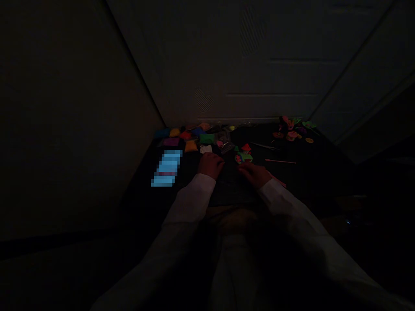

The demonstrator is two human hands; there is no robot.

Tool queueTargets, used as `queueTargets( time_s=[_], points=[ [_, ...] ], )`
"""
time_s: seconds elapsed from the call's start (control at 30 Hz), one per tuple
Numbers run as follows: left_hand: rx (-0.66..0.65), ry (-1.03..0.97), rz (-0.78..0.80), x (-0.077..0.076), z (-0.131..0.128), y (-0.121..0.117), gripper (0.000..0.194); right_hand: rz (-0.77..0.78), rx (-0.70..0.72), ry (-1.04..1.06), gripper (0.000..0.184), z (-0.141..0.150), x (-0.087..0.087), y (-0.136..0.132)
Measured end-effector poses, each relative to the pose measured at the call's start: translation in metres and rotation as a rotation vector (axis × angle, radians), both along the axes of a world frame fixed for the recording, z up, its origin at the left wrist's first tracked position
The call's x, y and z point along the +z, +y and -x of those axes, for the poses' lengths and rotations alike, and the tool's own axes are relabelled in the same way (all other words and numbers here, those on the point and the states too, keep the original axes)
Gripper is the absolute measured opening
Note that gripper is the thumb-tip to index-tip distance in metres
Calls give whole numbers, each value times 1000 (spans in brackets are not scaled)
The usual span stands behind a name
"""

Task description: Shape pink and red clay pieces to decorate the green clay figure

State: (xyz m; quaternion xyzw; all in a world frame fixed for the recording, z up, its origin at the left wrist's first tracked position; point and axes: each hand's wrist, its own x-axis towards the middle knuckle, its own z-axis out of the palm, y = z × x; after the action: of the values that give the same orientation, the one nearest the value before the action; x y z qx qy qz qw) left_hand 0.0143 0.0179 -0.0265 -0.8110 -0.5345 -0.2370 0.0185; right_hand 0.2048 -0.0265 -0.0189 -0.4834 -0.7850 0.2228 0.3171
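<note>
The scene is very dark. My left hand [210, 166] rests low over the black table with its fingers curled in, just in front of a white packet [205, 149]. Whatever its fingertips may hold is hidden. Across a small gap, my right hand [255, 174] has its fingers drawn together, pointing left; anything between them is too small or dim to make out. Just beyond it lies a green clay-like figure [245, 157] with red and pink parts. A pink strip [278, 179] shows beside the right wrist, and I cannot tell whether the hand touches it.
Several colourful packets, including a green one [206, 138] and an orange one [191, 145], line the back left. A lit, blurred screen [167, 168] lies left. At right are a thin pink stick [280, 161], a long slim tool [263, 146] and colourful small pieces [292, 135].
</note>
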Motion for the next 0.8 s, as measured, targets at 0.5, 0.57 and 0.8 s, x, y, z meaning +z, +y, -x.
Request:
queueTargets(
  time_s=[0.5, 0.57, 0.8],
  points=[
    [6, -15, 9, 2, 1, -2, 17, -4, -20, 37, 18, -1, 1, -1],
    [11, -22, 11, 2, 1, -2, 17, 5, -14, 40, 19, -1, 1, -1],
    [18, -34, 11, 3, 1, -3, 18, 15, -34, 0, 19, -1, 4, -2]
  ],
)
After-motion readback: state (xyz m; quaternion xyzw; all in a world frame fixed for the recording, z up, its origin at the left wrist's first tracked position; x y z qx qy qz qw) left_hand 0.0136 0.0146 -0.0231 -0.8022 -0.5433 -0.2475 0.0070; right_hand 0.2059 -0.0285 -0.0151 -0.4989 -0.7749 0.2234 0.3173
